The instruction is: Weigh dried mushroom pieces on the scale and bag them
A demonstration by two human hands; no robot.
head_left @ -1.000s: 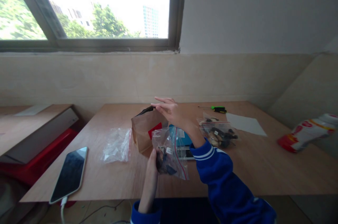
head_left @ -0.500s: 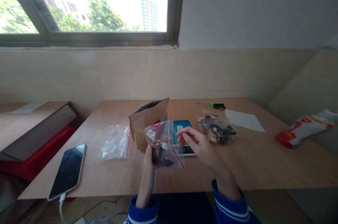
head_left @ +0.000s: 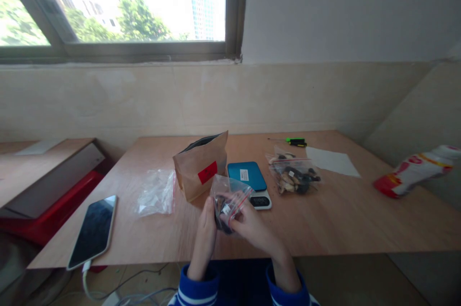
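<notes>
Both my hands hold a clear zip bag (head_left: 230,200) with dark lumps inside, just above the table's front part. My left hand (head_left: 205,234) grips its left side, and the fingers of my right hand (head_left: 254,224) press on its right side. Behind the bag stands a brown paper bag (head_left: 200,169) with a red label, its dark inner lining showing at the top. A blue-topped digital scale (head_left: 248,182) lies just beyond my right hand, not touching it.
The plywood table (head_left: 324,229) also holds a second zip bag of brown and dark pieces (head_left: 293,176), a crumpled clear plastic bag (head_left: 156,194), a phone on a cable (head_left: 92,231), a green-handled screwdriver (head_left: 297,141) and white paper (head_left: 331,161). A red-and-white packet (head_left: 412,174) sits at right.
My right hand has come down from the right and now holds the zip bag with my left. The bag sits lower and further right, leaving the scale's display in sight. The view has tilted slightly downward.
</notes>
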